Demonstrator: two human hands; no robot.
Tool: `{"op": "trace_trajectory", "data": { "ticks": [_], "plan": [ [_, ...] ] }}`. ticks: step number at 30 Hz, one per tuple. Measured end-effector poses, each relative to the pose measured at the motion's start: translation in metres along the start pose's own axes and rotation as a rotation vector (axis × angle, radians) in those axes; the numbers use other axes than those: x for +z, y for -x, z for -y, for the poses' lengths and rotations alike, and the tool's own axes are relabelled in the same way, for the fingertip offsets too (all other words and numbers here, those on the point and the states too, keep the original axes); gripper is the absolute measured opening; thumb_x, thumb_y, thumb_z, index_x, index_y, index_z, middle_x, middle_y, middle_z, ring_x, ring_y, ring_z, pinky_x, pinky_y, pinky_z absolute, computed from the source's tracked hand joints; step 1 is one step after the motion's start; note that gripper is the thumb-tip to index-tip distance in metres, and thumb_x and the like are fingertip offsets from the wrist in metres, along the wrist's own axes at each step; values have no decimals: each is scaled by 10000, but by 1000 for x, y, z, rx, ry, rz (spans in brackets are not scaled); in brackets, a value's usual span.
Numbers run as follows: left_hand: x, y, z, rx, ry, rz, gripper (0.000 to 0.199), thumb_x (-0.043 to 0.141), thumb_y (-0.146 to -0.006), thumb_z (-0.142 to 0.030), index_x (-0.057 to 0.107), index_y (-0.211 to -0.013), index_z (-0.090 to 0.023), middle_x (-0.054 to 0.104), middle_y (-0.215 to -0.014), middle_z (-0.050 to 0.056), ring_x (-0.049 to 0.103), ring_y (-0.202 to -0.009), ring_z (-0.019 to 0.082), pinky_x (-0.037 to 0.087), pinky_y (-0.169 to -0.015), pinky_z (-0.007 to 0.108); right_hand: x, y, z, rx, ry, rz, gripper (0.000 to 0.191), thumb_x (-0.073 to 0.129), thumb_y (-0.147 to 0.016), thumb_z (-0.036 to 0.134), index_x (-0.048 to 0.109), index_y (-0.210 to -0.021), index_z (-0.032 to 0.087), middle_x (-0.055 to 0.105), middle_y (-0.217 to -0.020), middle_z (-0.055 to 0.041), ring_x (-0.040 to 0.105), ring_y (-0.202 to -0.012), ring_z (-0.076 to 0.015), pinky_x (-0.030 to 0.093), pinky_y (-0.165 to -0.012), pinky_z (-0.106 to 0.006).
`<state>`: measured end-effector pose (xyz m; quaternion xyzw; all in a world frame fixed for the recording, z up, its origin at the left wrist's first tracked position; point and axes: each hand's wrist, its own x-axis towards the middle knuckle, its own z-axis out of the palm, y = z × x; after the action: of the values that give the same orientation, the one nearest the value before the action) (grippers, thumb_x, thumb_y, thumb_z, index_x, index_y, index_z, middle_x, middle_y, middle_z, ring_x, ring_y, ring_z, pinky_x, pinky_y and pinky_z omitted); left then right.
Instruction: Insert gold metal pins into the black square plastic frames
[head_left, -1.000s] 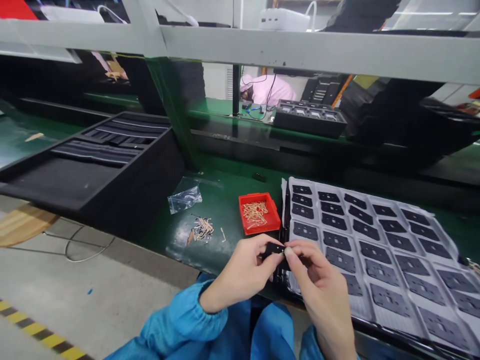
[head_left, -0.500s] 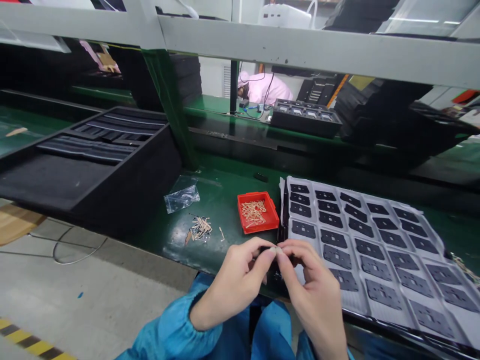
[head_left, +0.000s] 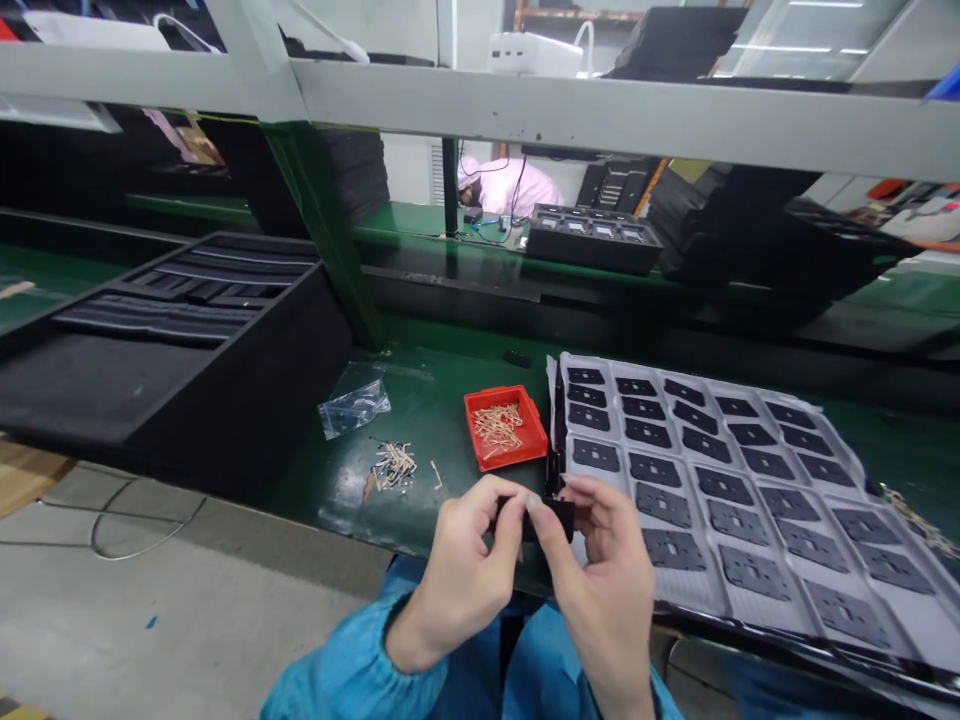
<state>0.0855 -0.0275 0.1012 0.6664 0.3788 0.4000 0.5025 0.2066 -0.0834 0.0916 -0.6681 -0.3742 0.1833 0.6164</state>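
Note:
Between my two hands is a small black plate point(head_left: 561, 520), much of it covered by fingers. My left hand point(head_left: 474, 565) is closed, its thumb and forefinger pinching at the plate's left part. My right hand point(head_left: 596, 570) grips the same plate, thumb pressed on its near face and fingers behind its right end. Whether a smaller piece lies under the thumb tips I cannot tell. Just beyond my hands stands a red tray point(head_left: 534, 440) holding thin pale sticks point(head_left: 498, 427). To its left, used-looking sticks with dark tips point(head_left: 393, 465) lie heaped on the green bench.
On the right, a white blister tray point(head_left: 675, 455) holds rows of black plates. A clear plastic bag point(head_left: 355, 405) lies left of the red tray. A large black foam box point(head_left: 247, 380) stands at left. Across the bench, a person in pink point(head_left: 517, 185) bends over.
The black plate has come into clearer view between my hands, my right fingers spreading along it. The whole view has shifted slightly.

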Motion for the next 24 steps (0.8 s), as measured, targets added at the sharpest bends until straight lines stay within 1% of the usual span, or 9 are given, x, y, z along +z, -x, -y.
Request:
{"op": "trace_trajectory", "data": {
  "ticks": [3,6,8,10,13,17,20,22,24],
  "plan": [
    [1,2,-4,10,-3,-9,232,527,-1036,-299,684,-934,-160,671,-700,6,593,-524,98,452,-508,184,0,-1,3,-21,-62,-18,237,763,-888,383,687,-1041,219,767,-938,-49,762,-825,-177,639,-713,-254],
    [1,3,-8,-26,56,-28,256,537,-1033,-328,684,-916,-154,675,-670,10,594,-511,104,456,-485,180,-7,0,1,-92,-87,-1,156,705,-942,301,690,-1076,223,790,-943,-46,786,-814,-174,655,-703,-246],
    [0,4,-10,-25,51,-39,265,539,-1032,-330,693,-911,-151,671,-651,9,597,-504,107,454,-473,180,-13,0,-3,-232,-33,17,200,686,-947,214,692,-1146,232,796,-1012,-57,792,-877,-188,671,-761,-281],
    [-2,6,-13,25,-13,-48,251,537,-1035,-303,711,-930,-157,659,-623,-4,597,-489,104,443,-463,180,-18,-1,-6,-422,58,57,271,665,-938,119,702,-1174,245,793,-1047,-59,786,-917,-196,672,-818,-323],
    [-7,9,-14,208,-172,-27,188,542,-1030,-209,728,-1011,-184,705,-668,-10,635,-518,100,479,-511,182,-23,-3,-3,-625,159,120,331,630,-928,32,708,-1159,255,785,-992,-42,768,-883,-180,657,-796,-312],
    [-16,13,-15,662,-307,-47,229,558,-985,-67,698,-1137,-163,804,-906,63,733,-734,157,591,-668,251,-26,-1,6,-617,105,122,232,596,-931,39,675,-1009,243,743,-915,-30,731,-833,-175,627,-714,-308],
    [-20,19,-22,905,-405,-68,209,593,-956,-57,692,-1117,-144,820,-988,106,756,-812,198,641,-681,303,-29,5,11,-690,67,11,226,569,-923,31,639,-875,240,697,-864,-23,700,-809,-178,607,-673,-335],
    [-19,26,-31,942,-448,-111,190,621,-953,-88,704,-1089,-190,829,-976,78,760,-748,190,649,-619,295,-32,7,12,-812,49,-36,180,594,-943,95,637,-845,240,673,-816,-12,693,-767,-182,609,-638,-361],
    [-18,34,-42,864,-449,-165,233,638,-958,-111,707,-1122,-262,835,-944,32,764,-687,183,653,-571,291,-34,7,14,-902,45,-34,146,624,-974,210,640,-833,243,661,-795,-7,687,-715,-180,622,-596,-379]
  ]
}}
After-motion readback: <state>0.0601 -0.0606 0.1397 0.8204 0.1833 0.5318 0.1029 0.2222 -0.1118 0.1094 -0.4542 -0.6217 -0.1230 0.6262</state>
